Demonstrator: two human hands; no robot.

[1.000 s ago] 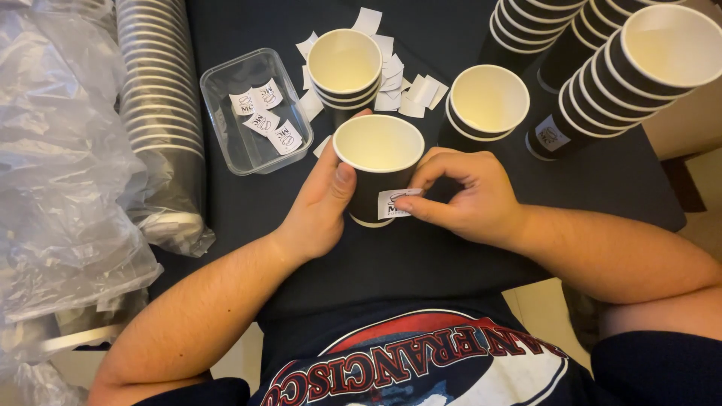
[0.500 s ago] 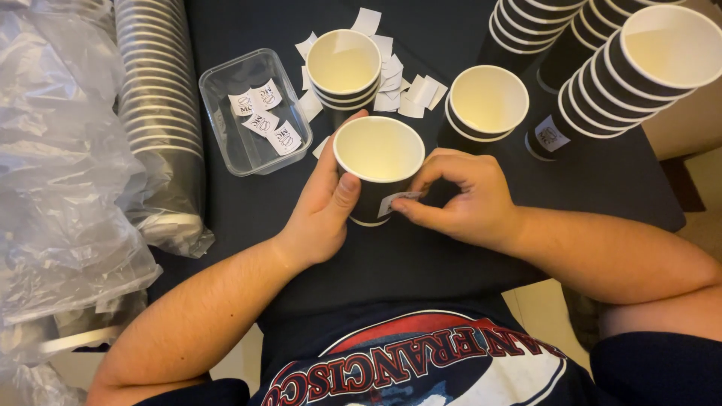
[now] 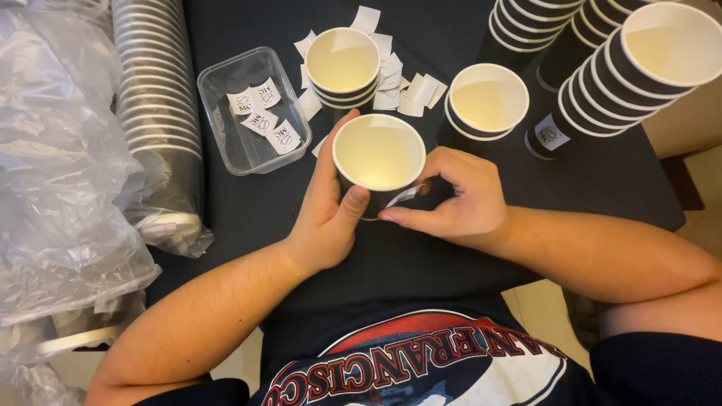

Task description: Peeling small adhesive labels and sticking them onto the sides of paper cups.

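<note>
A black paper cup (image 3: 379, 158) with a pale inside is held upright near the middle of the dark table (image 3: 602, 188), its mouth turned up toward the camera and its long axis vertical. It is gripped from the left by the left hand (image 3: 325, 203), whose fingers are curled round its wall with the thumb pressed against the near side. A small white sticker (image 3: 404, 197) on the near right wall is pressed down by the fingertips of the right hand (image 3: 455, 197), which lies just to the right of the cup. Both hands touch the cup. A clear plastic tray (image 3: 226, 143) with more stickers sits far left, and stacked cups (image 3: 602, 83) stand far right.
</note>
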